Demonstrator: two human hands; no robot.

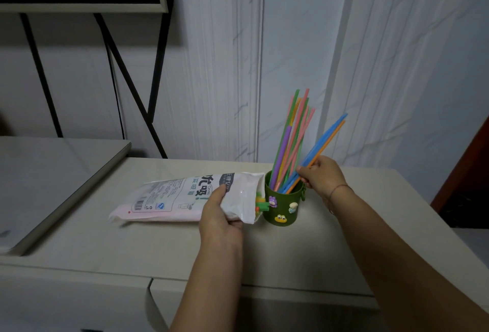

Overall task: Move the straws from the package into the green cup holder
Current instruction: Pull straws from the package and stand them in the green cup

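Green plastic, round and dotted with small cartoon charms, the cup holder (283, 204) stands on the pale beige countertop (158, 247) with a fan of thin coloured plastic straws (291, 141) already upright in it. The right hand (324, 176) is closed around a blue straw and an orange straw (326, 137) — a small bunch, tilted to the right, with lower ends inside the holder's rim — so the step in hand looks like seating this batch. The left hand (221, 216) grips the open end of the white printed plastic straw package (185, 196), which lies flat with its mouth touching the holder's side; a few green and orange straw ends (260, 203) show at that mouth, so more remain to be moved. Next, I judge, the right hand should loosen so the blue and orange pair drops in, then reach to the package mouth for another pinch — while the left keeps the bag pinned and the light holder is not knocked over.
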